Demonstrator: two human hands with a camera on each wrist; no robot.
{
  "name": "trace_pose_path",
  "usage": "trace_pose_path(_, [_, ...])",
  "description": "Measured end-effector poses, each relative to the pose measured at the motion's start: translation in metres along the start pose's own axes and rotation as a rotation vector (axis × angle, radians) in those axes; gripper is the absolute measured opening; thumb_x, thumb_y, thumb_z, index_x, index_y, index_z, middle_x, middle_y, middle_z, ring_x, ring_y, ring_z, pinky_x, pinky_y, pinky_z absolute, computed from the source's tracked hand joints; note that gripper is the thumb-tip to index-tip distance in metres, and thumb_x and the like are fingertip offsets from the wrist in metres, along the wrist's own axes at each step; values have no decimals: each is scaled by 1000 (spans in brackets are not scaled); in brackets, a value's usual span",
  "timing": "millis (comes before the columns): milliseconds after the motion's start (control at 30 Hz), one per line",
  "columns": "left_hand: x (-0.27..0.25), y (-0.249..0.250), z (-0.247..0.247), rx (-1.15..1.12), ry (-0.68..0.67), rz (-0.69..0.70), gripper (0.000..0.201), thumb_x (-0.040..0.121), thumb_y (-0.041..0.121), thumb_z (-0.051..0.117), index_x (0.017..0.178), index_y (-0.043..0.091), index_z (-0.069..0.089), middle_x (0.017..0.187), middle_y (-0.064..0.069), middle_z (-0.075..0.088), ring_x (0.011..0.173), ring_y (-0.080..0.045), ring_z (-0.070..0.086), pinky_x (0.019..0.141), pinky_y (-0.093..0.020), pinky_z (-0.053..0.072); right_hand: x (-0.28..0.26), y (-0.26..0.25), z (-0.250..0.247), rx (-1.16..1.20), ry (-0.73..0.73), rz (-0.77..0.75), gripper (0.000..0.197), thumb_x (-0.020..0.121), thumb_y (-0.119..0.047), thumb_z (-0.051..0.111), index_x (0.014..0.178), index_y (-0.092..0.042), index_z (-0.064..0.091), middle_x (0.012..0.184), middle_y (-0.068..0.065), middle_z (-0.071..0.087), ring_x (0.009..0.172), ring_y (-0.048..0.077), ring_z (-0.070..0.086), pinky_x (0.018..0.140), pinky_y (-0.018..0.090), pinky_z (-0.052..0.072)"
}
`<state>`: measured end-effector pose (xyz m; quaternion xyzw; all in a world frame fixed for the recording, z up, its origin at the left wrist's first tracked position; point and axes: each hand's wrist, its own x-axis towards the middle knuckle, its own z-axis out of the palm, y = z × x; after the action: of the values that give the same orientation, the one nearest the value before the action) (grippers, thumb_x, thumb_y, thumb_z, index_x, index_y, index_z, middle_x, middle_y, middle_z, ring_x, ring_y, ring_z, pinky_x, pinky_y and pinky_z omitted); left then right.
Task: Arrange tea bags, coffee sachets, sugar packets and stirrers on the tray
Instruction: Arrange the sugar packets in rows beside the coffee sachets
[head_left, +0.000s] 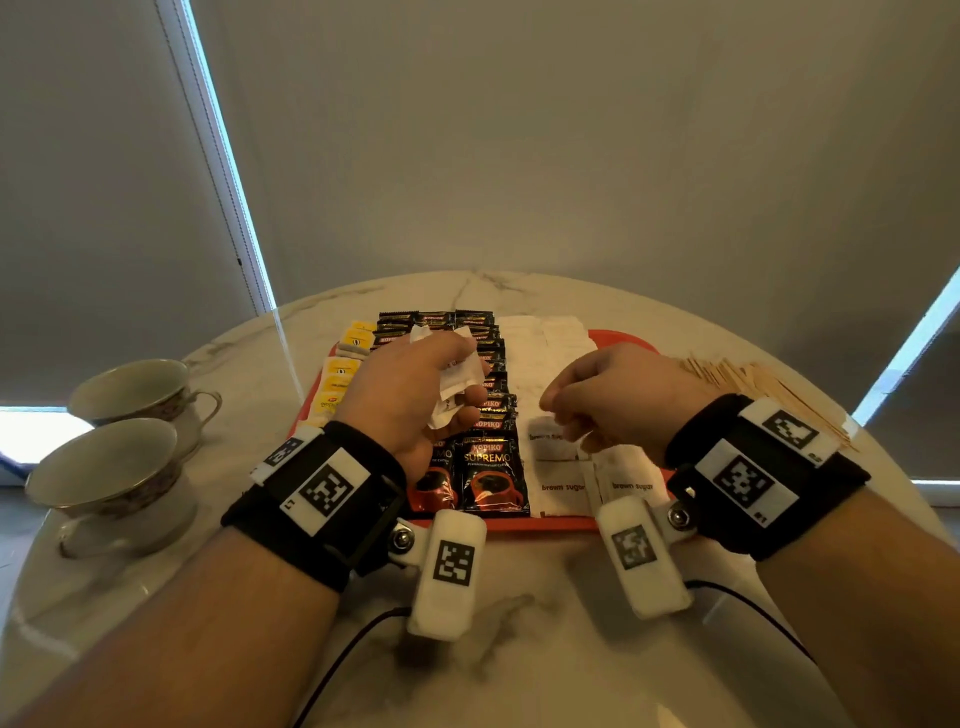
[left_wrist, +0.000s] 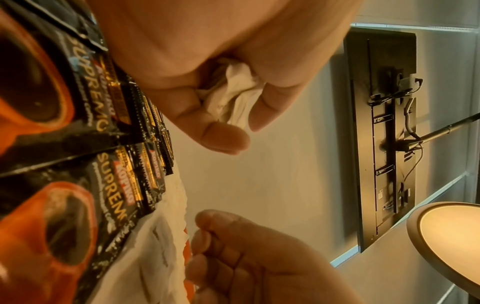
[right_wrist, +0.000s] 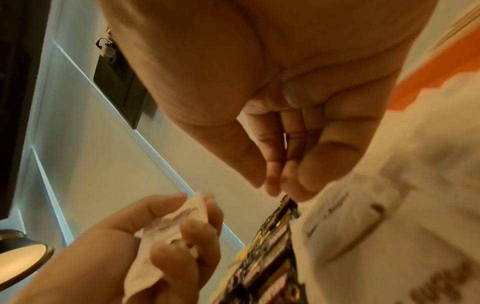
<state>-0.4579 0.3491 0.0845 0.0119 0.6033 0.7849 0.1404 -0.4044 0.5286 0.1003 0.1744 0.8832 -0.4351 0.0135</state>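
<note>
Both forearms are bare. Each wrist wears a wide black strap (head_left: 332, 514) carrying white plates printed with black square markers (head_left: 748, 478). A white camera block (head_left: 449, 571), also marker-tagged, hangs at each strap's 6 o'clock side on a silver screw, trailing a thin dark cable (head_left: 343, 654).

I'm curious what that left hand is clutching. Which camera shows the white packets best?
The head view: the left hand grips a bunch of white packets, fanned out. The left wrist view shows only crumpled edges; the right wrist view is blurred.

Teacups (head_left: 130, 395): two. Tray (head_left: 545, 522): one. Coffee sachet (head_left: 493, 475) columns: two. Tea bag (head_left: 340, 371) column: one. Stirrer pile (head_left: 748, 382): one. Hands: two. Individual sachets, sugar packets (head_left: 563, 486): too overlapped to count.
</note>
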Motion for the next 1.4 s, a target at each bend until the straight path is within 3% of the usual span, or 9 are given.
trace_pose_path(167, [-7, 3, 1, -80, -49, -57, 17, 103, 11, 50, 114, 4, 61, 87, -18, 79, 66, -25, 75, 49, -30, 59, -3, -4, 7, 17, -123, 75, 16, 98, -14, 64, 99, -2, 75, 92, 20, 76, 62, 19, 64, 49, 24, 52])
trace_pose_path(433, [-11, 1, 3, 32, -146, -14, 16, 104, 19, 62, 118, 14, 65, 94, -10, 81, 78, -26, 79, 59, -32, 62, 0, -14, 8, 465, -97, -123, 23, 91, -37, 72, 96, -15, 76, 84, 1, 72, 70, 13, 62, 68, 32, 50])
trace_pose_path(600, [-9, -1, 1, 42, -134, 28, 17, 96, 18, 72, 111, 15, 64, 87, -10, 80, 69, -20, 76, 50, -25, 58, 6, -5, 19, 596, -73, -152, 15, 90, -20, 75, 96, -7, 71, 74, -1, 70, 66, 11, 61, 65, 28, 52])
trace_pose_path(733, [-6, -5, 0, 142, -150, 48, 28, 89, 5, 78, 112, 13, 64, 85, -8, 80, 68, -20, 76, 47, -24, 54, 8, 2, 21, 843, -76, -112, 13, 96, -18, 67, 99, -5, 70, 85, 8, 74, 71, 17, 67, 67, 31, 56])
trace_pose_path(867, [-7, -5, 1, 228, -210, 41, 35, 84, 3, 81, 115, 13, 67, 89, -11, 80, 67, -18, 74, 48, -22, 54, 8, 7, 23, 825, -26, -144, 21, 98, -23, 64, 104, -3, 68, 86, 9, 77, 74, 19, 72, 66, 31, 58])
trace_pose_path(1033, [-6, -6, 2, 235, -160, 54, 38, 76, 42, 83, 103, 18, 72, 83, -4, 75, 58, -10, 59, 45, -21, 43, 7, 8, 20, 809, -71, -192, 19, 95, -20, 66, 99, -1, 68, 84, 10, 75, 75, 20, 73, 63, 27, 57])
trace_pose_path(1133, [-3, -8, 1, 201, -93, 47, 15, 91, 27, 79, 100, 20, 70, 93, -13, 77, 60, -13, 59, 46, -22, 43, 4, 9, 23, 778, -78, -213, 20, 93, -21, 69, 98, -1, 68, 84, 11, 76, 77, 23, 74, 65, 29, 60])
trace_pose_path(1233, [0, -10, 0, 128, -44, 84, 9, 94, 22, 76, 101, 20, 69, 89, -9, 73, 60, -13, 59, 46, -23, 43, 4, 11, 22, 734, -146, -200, 32, 85, -24, 76, 105, -1, 68, 89, 9, 76, 76, 20, 71, 70, 34, 62])
trace_pose_path(1400, [5, -9, -1, 41, 8, 99, 8, 96, 14, 71, 103, 16, 68, 86, -9, 71, 58, -12, 58, 42, -22, 42, 5, 13, 21, 728, -88, -216, 17, 85, -8, 76, 99, 0, 71, 80, 6, 72, 68, 16, 66, 70, 34, 62])
